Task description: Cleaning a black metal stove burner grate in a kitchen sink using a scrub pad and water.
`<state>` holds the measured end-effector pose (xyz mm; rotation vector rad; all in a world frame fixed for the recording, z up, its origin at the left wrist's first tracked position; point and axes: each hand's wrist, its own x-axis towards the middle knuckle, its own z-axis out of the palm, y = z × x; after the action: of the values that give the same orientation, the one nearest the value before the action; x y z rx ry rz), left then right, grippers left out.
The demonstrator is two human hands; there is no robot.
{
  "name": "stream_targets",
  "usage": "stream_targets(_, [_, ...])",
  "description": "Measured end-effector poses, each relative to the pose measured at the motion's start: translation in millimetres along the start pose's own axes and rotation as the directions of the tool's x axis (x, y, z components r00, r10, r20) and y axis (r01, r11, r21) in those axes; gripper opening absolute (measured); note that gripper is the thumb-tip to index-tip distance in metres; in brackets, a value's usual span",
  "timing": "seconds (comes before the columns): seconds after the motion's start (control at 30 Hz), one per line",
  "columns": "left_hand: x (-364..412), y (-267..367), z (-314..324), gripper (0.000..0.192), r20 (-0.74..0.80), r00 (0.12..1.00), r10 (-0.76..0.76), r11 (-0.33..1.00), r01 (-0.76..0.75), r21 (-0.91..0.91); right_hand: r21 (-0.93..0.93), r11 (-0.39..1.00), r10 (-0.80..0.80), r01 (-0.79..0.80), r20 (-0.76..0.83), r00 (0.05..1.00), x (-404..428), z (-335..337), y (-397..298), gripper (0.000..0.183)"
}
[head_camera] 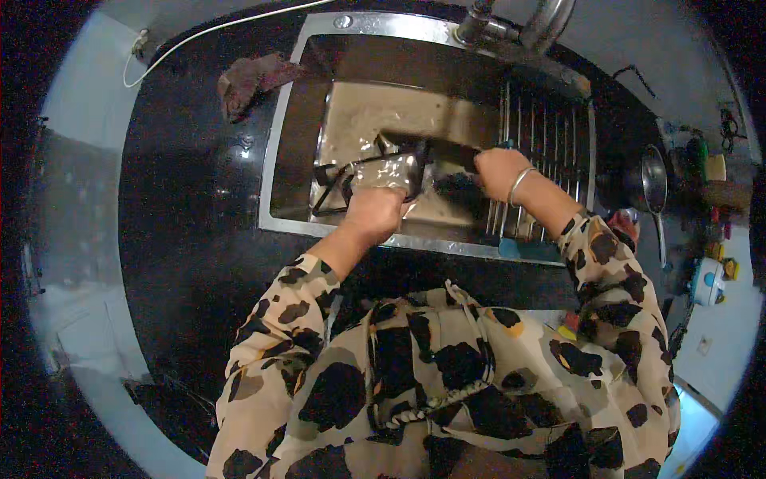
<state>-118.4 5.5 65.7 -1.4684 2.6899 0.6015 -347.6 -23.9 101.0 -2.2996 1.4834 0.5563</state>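
Over the stainless steel sink (272,149), which holds murky brown water (383,102), my left hand (377,214) grips the near side of a dark metal frame (326,206). It looks like a gas-stove pan support, partly hidden by the hand. Wet, shiny highlights show inside it. My right hand (505,175), with a bangle on the wrist, is closed around the end of a dark, broad bar (446,148) reaching left towards the frame. Blur hides whether bar and frame are one piece.
A metal rod rack (541,138) spans the sink's right side below the faucet (476,24). On the black countertop (185,197) lies a crumpled reddish cloth (254,84), overlapping the sink's left rim. A small frying pan (654,179) is at right. A white cable (203,33) runs behind.
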Motion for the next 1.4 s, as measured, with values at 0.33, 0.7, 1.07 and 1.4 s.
stream_targets(0.33, [2.2,5.0,-4.0,0.029,0.093,0.993,-0.078,0.996,0.074,0.044,0.024,1.0,0.005,-0.002,-0.146,0.989,2.9,-0.1,0.0,0.018])
stream_targets(0.7, [3.3,6.0,-3.9,0.028,0.029,0.991,-0.13,0.991,0.128,0.041,-0.016,1.0,-0.007,0.007,-0.001,1.0,-2.4,8.9,-10.3,0.018])
stream_targets(1.07, [3.1,8.0,-4.8,0.029,0.117,0.992,-0.048,0.991,0.033,0.131,-0.097,0.995,-0.019,0.019,-0.001,1.0,-6.6,-5.0,-7.1,0.014])
stream_targets(1.4, [5.5,5.0,2.8,0.031,0.078,0.996,-0.034,0.993,0.025,0.114,-0.019,0.999,-0.047,0.046,-0.068,0.997,4.8,-22.1,-8.4,0.014])
